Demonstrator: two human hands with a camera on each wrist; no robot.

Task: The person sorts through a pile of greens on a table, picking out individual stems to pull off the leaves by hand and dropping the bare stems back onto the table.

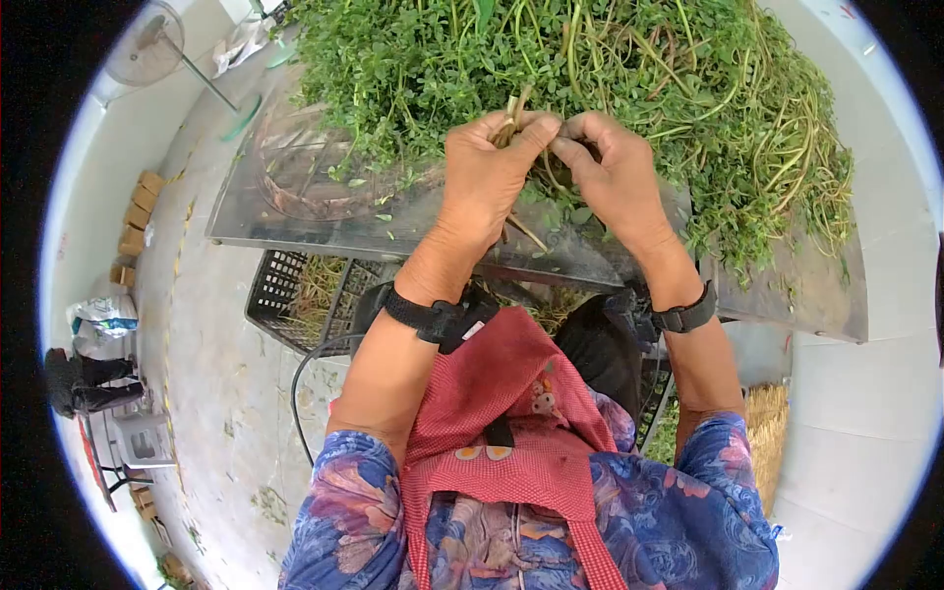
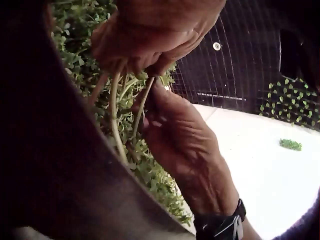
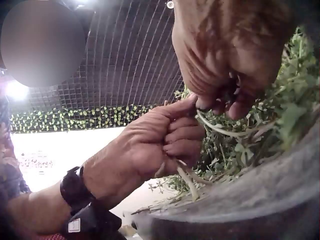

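The left hand [image 1: 489,172] has its fingers curled round a few pale stems [image 1: 512,116] whose ends stick out above and below it. Close beside it, the right hand [image 1: 618,177] pinches a thin stem with thumb and forefinger, the fingertips of both hands nearly touching. In the left wrist view a thin stem [image 2: 143,107] runs down from between the hands, beside a thicker one [image 2: 114,110]. In the right wrist view a curved stem [image 3: 225,131] leads from the fingertips. Behind both hands lies a large heap of leafy green plants [image 1: 393,79].
The heap covers much of a metal table [image 1: 324,231], with loose leaves near its front edge. Below stands a black crate [image 1: 278,280] holding stems. A fan [image 1: 146,44] is at the upper left, cardboard boxes [image 1: 138,214] and a grey stool [image 1: 145,440] further left.
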